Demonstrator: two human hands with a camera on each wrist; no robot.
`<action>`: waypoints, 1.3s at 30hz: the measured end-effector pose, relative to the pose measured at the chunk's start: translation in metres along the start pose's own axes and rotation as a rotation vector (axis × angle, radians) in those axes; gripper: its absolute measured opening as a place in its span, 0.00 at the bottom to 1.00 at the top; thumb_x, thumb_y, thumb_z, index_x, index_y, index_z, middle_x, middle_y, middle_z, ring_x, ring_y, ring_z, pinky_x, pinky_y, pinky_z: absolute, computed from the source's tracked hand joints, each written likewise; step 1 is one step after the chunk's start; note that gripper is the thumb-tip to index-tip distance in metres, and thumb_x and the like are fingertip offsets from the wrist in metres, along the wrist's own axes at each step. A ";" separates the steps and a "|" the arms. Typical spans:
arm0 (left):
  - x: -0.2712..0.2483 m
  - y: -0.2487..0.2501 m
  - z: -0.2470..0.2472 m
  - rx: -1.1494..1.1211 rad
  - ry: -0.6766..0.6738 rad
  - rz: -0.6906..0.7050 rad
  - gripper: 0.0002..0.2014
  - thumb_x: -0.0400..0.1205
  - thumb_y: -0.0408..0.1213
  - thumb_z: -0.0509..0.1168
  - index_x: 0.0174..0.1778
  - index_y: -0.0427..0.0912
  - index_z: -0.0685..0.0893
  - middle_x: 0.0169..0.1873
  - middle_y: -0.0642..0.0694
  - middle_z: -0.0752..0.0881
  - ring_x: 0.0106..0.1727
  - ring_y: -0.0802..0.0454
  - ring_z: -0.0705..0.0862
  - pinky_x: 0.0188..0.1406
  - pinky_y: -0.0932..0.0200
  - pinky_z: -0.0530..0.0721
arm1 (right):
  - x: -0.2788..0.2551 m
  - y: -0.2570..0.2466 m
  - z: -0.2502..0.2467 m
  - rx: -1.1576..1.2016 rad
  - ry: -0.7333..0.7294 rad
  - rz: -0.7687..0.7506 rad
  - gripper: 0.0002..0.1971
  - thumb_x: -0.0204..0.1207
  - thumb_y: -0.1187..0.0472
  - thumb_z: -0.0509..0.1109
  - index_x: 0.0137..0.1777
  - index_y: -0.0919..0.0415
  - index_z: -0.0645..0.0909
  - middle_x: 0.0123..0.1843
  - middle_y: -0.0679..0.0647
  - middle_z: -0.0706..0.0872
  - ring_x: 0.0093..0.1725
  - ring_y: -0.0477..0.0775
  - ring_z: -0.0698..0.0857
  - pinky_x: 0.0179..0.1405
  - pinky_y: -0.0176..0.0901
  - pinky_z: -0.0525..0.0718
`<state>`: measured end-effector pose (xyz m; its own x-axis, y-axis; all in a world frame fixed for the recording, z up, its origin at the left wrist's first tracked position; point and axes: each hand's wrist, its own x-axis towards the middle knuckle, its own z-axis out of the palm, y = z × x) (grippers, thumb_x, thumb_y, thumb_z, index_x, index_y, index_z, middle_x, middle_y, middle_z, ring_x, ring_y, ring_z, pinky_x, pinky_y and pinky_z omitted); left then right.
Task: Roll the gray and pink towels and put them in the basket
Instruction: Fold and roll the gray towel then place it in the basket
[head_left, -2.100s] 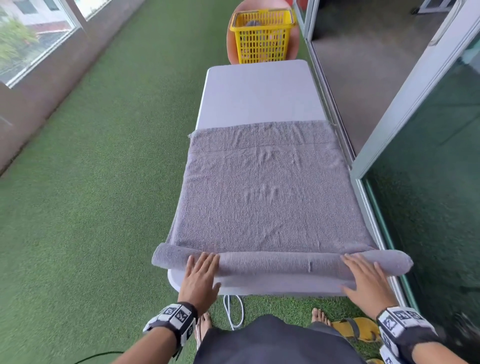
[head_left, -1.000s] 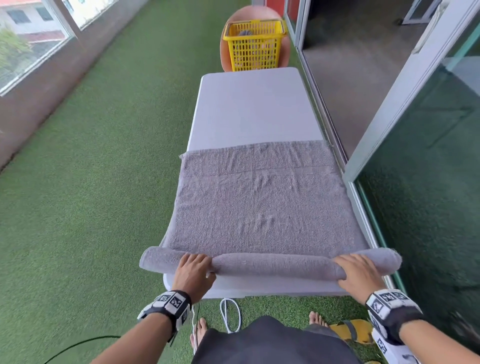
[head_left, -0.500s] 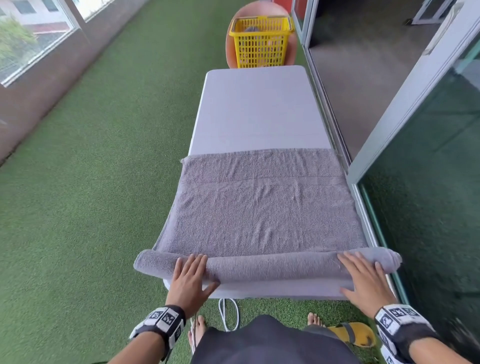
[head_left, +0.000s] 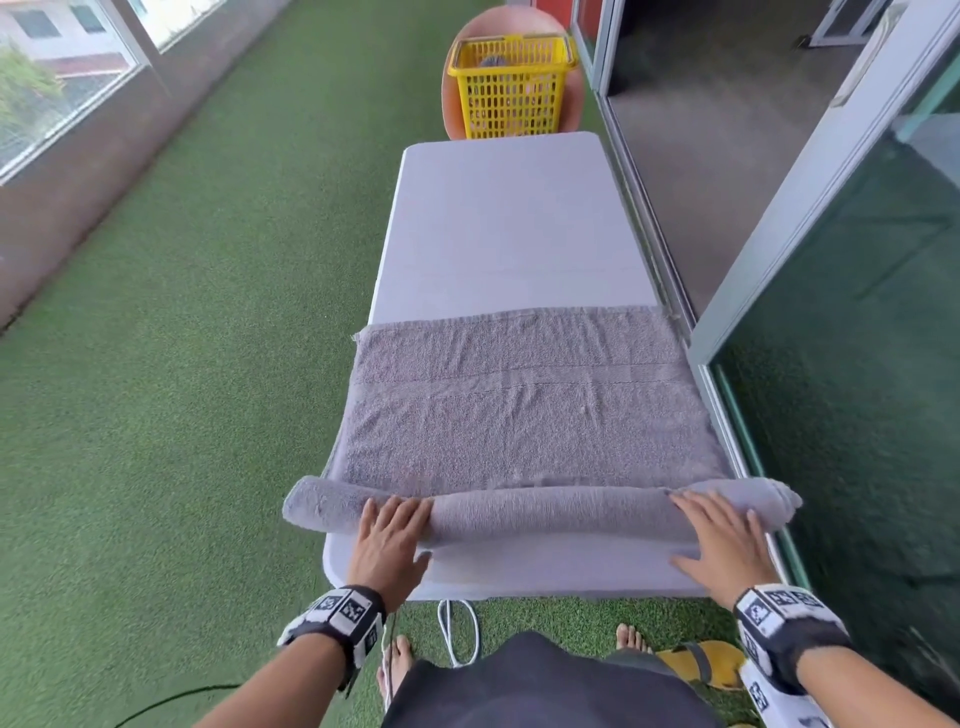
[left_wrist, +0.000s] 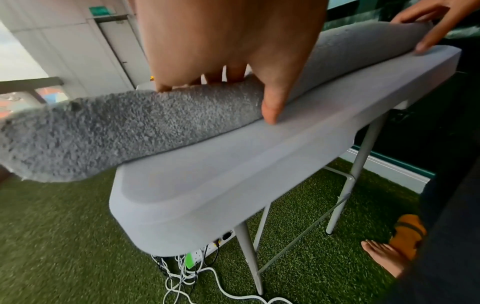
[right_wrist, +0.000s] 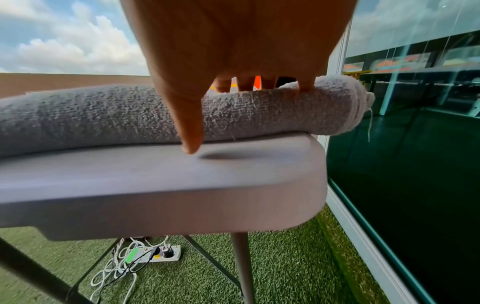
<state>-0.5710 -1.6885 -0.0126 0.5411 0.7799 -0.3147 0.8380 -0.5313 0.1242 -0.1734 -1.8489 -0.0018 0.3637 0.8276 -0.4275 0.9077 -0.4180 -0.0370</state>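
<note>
Gray towel (head_left: 524, 405) lay half rolled under both flat, spread hands, left hand (head_left: 389, 540) and right hand (head_left: 722, 545) set wide apart to keep the roll even; yellow basket (head_left: 511, 88) waited beyond the worktop (head_left: 504, 223)

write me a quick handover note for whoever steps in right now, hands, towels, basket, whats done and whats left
Left hand: fingers flat on the rolled near part of the gray terry towel, toward its left end.
Right hand: flat on the roll toward its right end.
The roll lies across the near edge of the white folding table; both ends overhang the sides.
Done: rolling started; most of the towel lies flat ahead.
Left: finish rolling, carry it to the yellow plastic basket beyond the far end. Something gray shows inside. No pink towel in view.
</note>
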 end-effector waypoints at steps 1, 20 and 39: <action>0.002 -0.001 0.001 0.002 0.070 0.037 0.30 0.67 0.49 0.77 0.67 0.50 0.82 0.61 0.50 0.85 0.63 0.45 0.82 0.76 0.34 0.62 | 0.000 0.000 -0.004 -0.010 0.019 0.017 0.37 0.70 0.40 0.71 0.79 0.40 0.61 0.81 0.41 0.64 0.81 0.51 0.61 0.81 0.62 0.50; 0.028 -0.011 -0.028 -0.062 0.090 0.023 0.20 0.84 0.45 0.50 0.69 0.48 0.78 0.63 0.51 0.83 0.64 0.53 0.79 0.78 0.38 0.57 | 0.037 -0.008 -0.053 0.053 -0.137 -0.072 0.13 0.75 0.56 0.65 0.53 0.34 0.76 0.62 0.43 0.79 0.71 0.51 0.75 0.78 0.63 0.59; 0.009 -0.024 -0.010 -0.031 0.066 0.008 0.35 0.84 0.62 0.47 0.82 0.42 0.58 0.80 0.47 0.58 0.82 0.47 0.56 0.80 0.46 0.42 | 0.020 -0.009 -0.036 0.024 -0.070 -0.099 0.33 0.81 0.36 0.56 0.82 0.39 0.48 0.76 0.29 0.52 0.83 0.42 0.54 0.80 0.58 0.41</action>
<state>-0.5852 -1.6655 -0.0085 0.5507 0.7961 -0.2509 0.8347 -0.5281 0.1563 -0.1665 -1.8151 0.0227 0.2566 0.8375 -0.4824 0.9327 -0.3454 -0.1035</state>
